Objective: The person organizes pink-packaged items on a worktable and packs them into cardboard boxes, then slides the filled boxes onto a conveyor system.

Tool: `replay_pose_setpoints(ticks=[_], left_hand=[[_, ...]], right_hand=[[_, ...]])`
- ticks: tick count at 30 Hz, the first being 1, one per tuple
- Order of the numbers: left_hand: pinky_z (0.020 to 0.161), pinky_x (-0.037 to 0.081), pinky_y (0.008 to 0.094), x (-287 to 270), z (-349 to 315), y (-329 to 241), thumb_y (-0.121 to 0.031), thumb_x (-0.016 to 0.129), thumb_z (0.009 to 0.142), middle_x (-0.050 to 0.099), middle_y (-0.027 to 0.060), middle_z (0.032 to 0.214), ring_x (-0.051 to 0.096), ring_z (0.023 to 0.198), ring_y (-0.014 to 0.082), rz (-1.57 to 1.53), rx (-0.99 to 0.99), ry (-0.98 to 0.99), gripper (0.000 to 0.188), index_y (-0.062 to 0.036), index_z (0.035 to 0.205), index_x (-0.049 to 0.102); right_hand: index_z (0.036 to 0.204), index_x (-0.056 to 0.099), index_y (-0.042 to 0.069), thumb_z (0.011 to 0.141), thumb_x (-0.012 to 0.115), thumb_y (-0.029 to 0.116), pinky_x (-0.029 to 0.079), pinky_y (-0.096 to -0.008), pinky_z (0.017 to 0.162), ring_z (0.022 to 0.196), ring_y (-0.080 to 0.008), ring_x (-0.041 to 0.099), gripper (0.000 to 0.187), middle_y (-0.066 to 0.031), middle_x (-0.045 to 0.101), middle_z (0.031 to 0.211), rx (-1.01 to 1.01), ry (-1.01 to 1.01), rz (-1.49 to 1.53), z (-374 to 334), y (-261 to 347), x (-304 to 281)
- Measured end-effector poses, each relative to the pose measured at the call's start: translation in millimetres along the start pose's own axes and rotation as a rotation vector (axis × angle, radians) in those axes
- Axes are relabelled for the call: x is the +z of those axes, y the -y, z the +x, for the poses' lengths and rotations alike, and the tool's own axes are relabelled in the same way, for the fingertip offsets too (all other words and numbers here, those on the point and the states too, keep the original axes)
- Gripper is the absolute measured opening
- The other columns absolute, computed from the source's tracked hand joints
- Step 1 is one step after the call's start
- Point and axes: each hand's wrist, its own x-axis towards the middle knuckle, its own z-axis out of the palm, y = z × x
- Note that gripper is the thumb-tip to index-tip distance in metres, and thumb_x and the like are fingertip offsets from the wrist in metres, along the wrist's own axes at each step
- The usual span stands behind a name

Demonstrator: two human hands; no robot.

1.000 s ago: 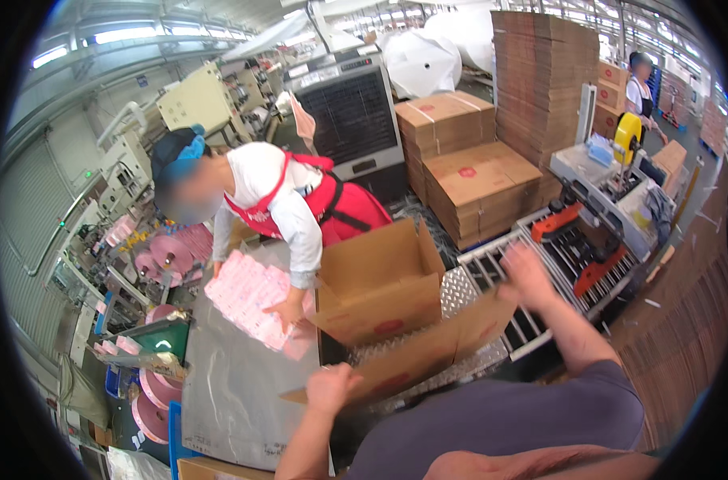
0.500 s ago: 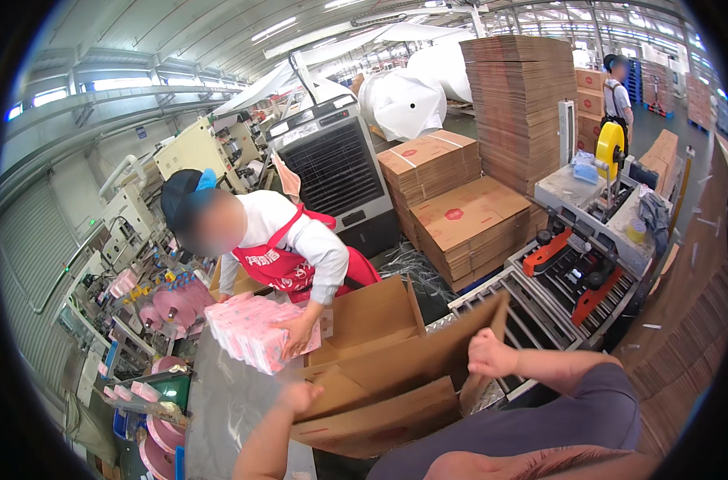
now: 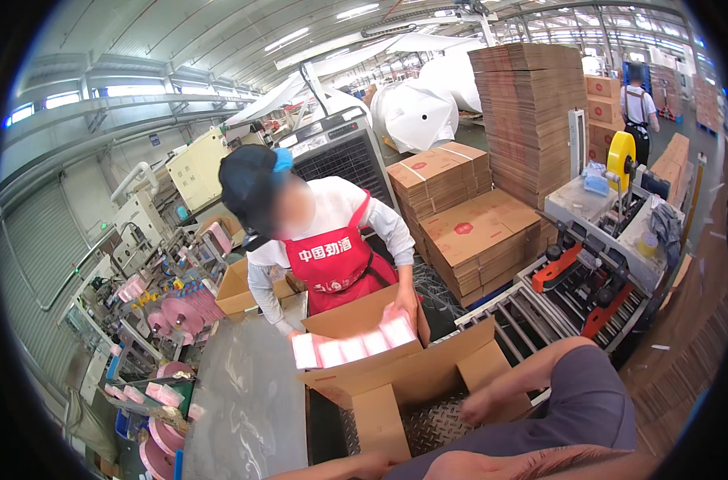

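In front of me an open brown carton (image 3: 418, 376) stands with its walls spread and its flaps loose; a ridged metal plate (image 3: 436, 426) shows between them. My right hand (image 3: 481, 405), smeared by motion, is over the plate beside the carton's right flap (image 3: 484, 370). Low at the bottom edge, my left hand (image 3: 372, 464) is by the foot of the left flap (image 3: 384, 420), its fingers not clear. Just beyond, a co-worker in a red apron holds a row of pink-and-white soft packs (image 3: 356, 350) with both hands at the mouth of another open carton (image 3: 352, 318).
A metal table (image 3: 244, 392) lies left, beside machinery with pink rolls (image 3: 180, 314). Flat carton stacks (image 3: 480, 232) and an air cooler (image 3: 344, 156) stand behind. At right are a roller conveyor (image 3: 516, 320) and a tape machine with a yellow roll (image 3: 620, 160).
Both my hands have come off the carton's upper edges and moved lower; the carton is spread wider. The co-worker has carried the packs rightward from over the table to the other carton.
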Motion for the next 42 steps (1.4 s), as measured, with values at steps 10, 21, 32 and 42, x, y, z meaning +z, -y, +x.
replay_pose_setpoints(ticks=[10,21,32,42], left_hand=[[0.114,0.021,0.0627,-21,89,-53,-0.063,0.062,0.082,0.029,0.0216,0.155,0.026,0.143,0.0432,1.062,-0.445,-1.124,0.093,-0.0032,0.148,0.035],[0.119,0.001,0.059,-30,-80,157,-0.076,0.015,0.092,0.006,0.0142,0.164,0.003,0.151,0.0347,-0.543,-0.694,-1.218,0.089,-0.0163,0.158,0.008],[0.107,0.028,0.0668,-46,-42,113,-0.091,0.022,0.079,0.035,0.0106,0.156,0.036,0.14,0.0348,-1.446,0.155,-0.661,0.109,-0.0138,0.155,0.027],[0.11,0.035,0.0468,-51,-58,98,-0.067,0.045,0.093,0.042,0.0226,0.149,0.041,0.137,0.0387,-0.562,-0.202,-1.108,0.091,-0.0056,0.155,0.017]], right_hand=[[0.156,0.023,0.016,0.099,0.032,0.059,0.013,-0.06,0.117,0.151,-0.0344,0.011,0.072,-0.0165,0.013,0.163,0.479,-0.029,-0.158,-28,41,-108],[0.153,0.018,-0.001,0.096,0.054,0.048,0.027,-0.0446,0.116,0.141,-0.0399,0.032,0.084,-0.0269,0.031,0.153,1.151,-1.166,0.493,-56,-20,-18],[0.155,0.024,0.014,0.087,0.053,0.002,0.045,-0.0405,0.101,0.121,-0.0234,0.056,0.074,-0.0105,0.051,0.14,0.357,-0.769,1.58,-75,109,-166],[0.157,0.018,0.013,0.1,0.055,0.033,0.047,-0.0374,0.099,0.12,-0.0245,0.056,0.071,-0.013,0.048,0.143,0.388,-0.311,1.397,283,82,-70]])
